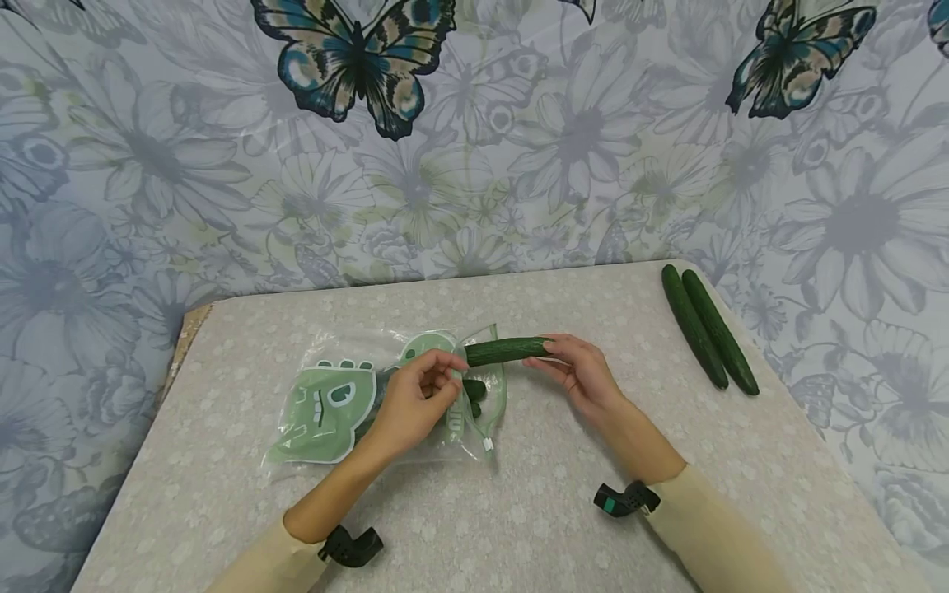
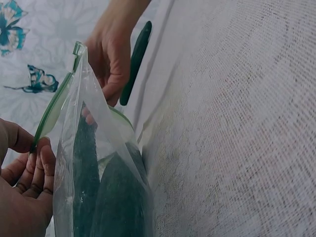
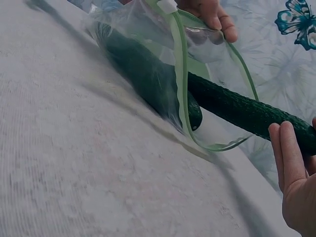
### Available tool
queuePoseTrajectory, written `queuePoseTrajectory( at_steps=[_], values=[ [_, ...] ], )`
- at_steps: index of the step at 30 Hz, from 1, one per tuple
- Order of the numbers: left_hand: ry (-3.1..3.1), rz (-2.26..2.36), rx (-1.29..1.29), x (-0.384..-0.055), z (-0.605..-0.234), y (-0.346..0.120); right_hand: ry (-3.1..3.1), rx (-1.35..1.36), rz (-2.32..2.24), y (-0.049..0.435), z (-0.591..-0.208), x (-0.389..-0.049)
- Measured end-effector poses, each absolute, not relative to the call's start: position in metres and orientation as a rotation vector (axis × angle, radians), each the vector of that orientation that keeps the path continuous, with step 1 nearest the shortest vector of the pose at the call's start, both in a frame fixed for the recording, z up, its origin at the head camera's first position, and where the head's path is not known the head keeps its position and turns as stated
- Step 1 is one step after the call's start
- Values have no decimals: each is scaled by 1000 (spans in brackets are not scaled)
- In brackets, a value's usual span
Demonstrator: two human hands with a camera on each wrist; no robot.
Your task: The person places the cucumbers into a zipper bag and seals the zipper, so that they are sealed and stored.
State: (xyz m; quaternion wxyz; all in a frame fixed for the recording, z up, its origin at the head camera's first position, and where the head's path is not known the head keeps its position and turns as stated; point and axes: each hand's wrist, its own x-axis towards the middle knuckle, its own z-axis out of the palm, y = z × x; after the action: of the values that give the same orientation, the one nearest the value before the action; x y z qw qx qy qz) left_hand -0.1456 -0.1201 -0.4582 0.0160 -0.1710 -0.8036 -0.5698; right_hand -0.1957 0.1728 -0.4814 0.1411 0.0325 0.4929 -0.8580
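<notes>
A clear zip bag (image 1: 326, 420) with a green cartoon print lies on the table, its mouth toward the right. My left hand (image 1: 418, 395) pinches the green zip edge (image 2: 49, 109) between thumb and fingers, and the mouth gapes. From the right, my right hand (image 1: 582, 375) holds a cucumber (image 1: 504, 351) by its outer end. The cucumber's other end is inside the mouth, as the right wrist view shows. Below it, more cucumbers (image 3: 148, 74) lie in the bag, partly hidden by the print and my left hand. A white slider (image 1: 488, 445) sits on the zip's near side.
Two cucumbers (image 1: 710, 329) lie side by side near the table's right edge. The table (image 1: 519, 527) has a pale patterned cover. Behind it hangs a floral cloth (image 1: 578, 148) with butterflies.
</notes>
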Motion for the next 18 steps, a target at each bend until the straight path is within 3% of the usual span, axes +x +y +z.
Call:
queuePoseTrajectory(
  at_steps=[18],
  values=[
    [-2506, -1785, -522, -149, -452, -116, 1314, 134, -2463, 127, -484, -205]
  ],
)
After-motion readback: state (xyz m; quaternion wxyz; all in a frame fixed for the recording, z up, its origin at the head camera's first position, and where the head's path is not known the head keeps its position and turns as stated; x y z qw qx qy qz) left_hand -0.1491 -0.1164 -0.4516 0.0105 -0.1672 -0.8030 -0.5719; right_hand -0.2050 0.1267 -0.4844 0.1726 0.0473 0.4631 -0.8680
